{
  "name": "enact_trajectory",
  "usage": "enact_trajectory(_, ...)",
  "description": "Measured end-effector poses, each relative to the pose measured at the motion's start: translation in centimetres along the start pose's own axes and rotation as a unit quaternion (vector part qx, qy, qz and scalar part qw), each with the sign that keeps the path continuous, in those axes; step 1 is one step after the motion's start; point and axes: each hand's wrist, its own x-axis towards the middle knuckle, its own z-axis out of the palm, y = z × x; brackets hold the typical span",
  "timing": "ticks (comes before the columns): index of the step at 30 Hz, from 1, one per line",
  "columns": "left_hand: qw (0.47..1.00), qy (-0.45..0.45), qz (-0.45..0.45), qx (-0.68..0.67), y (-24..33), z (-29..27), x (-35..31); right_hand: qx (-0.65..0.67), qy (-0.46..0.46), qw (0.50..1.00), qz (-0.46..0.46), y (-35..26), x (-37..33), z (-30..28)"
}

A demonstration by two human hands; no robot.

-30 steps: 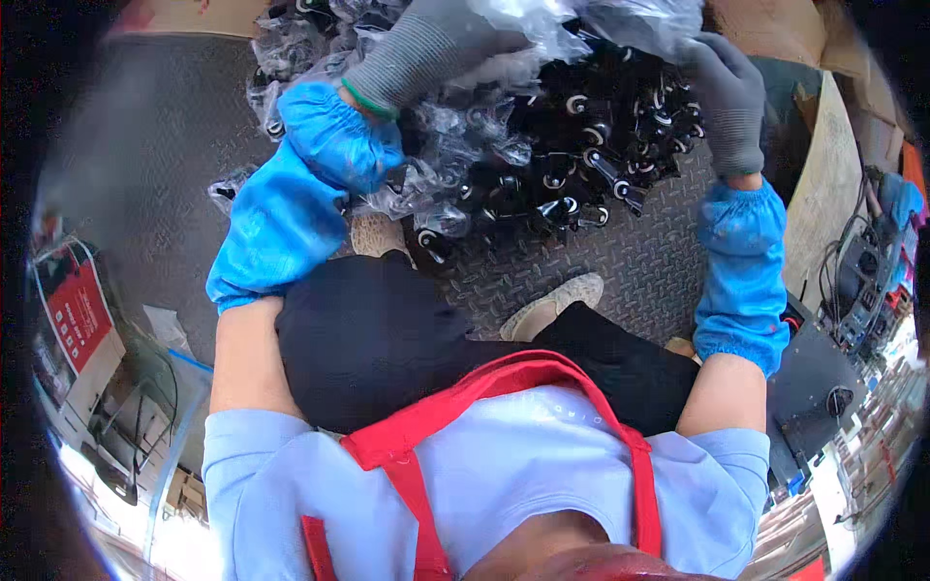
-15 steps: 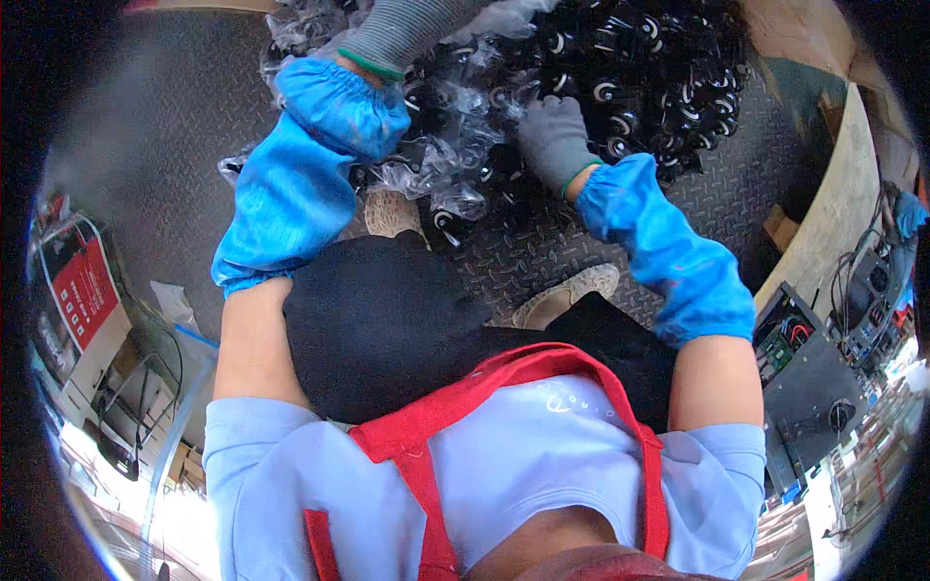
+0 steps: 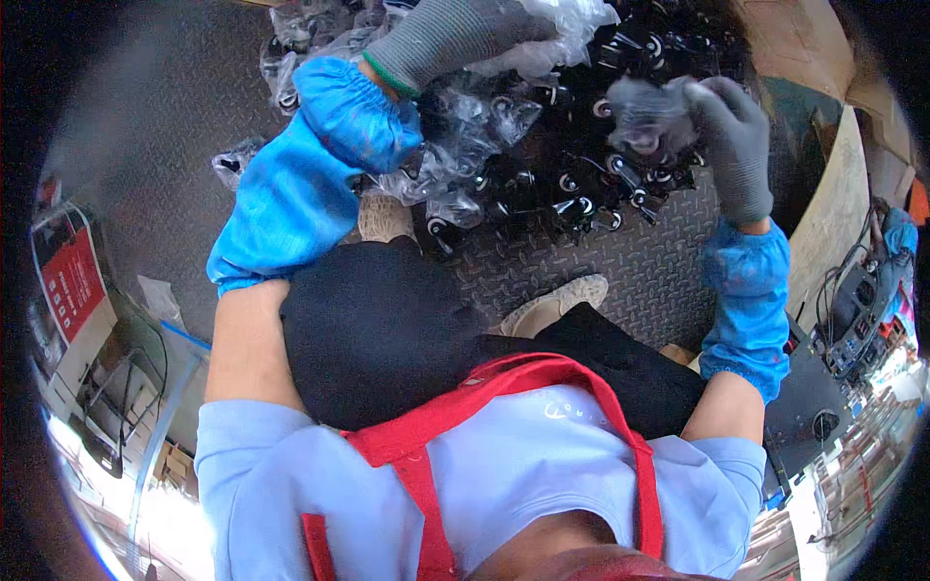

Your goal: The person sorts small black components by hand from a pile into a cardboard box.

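A heap of black casters (image 3: 572,208) with pale wheel rims lies on the floor in front of me. Many of them, mostly toward the left, are wrapped in clear plastic (image 3: 465,121). My left hand (image 3: 450,41), in a grey glove, is closed on a crumpled clear plastic bag (image 3: 576,34) above the heap; its fingertips are partly hidden. My right hand (image 3: 733,145), also gloved, is raised at the heap's right side. Its fingers pinch a clear plastic bag (image 3: 647,114), blurred by motion, with something dark inside that I cannot make out clearly.
The dark metal floor (image 3: 639,257) has a raised tread pattern. Cardboard (image 3: 794,44) stands at the far right, beside a curved pale board (image 3: 828,208). Electronic equipment with cables (image 3: 848,300) is on the right. A red and white box (image 3: 73,276) stands at the left.
My right hand has lifted from the casters and moved right with a plastic bag. My left hand has shifted right, and the plastic at its fingers now shows. Casters at the near edge have spread.
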Motion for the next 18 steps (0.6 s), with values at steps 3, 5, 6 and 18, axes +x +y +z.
enact_trajectory(3,0.997,0.035,0.06,0.022,0.1,1.0,0.0,-0.036,0.066,0.997,0.016,2.4,0.9,-1.9)
enact_trajectory(5,0.997,-0.038,-0.048,-0.045,0.8,0.7,0.4,-0.117,0.089,0.989,0.007,7.9,2.4,-3.2)
enact_trajectory(6,0.994,0.001,0.107,0.008,1.8,-0.4,2.1,-0.219,0.093,0.97,0.053,11.2,3.0,-3.9)
enact_trajectory(18,0.957,-0.123,-0.215,-0.149,1.9,1.6,0.8,-0.375,0.116,0.919,0.031,9.8,7.3,-6.6)
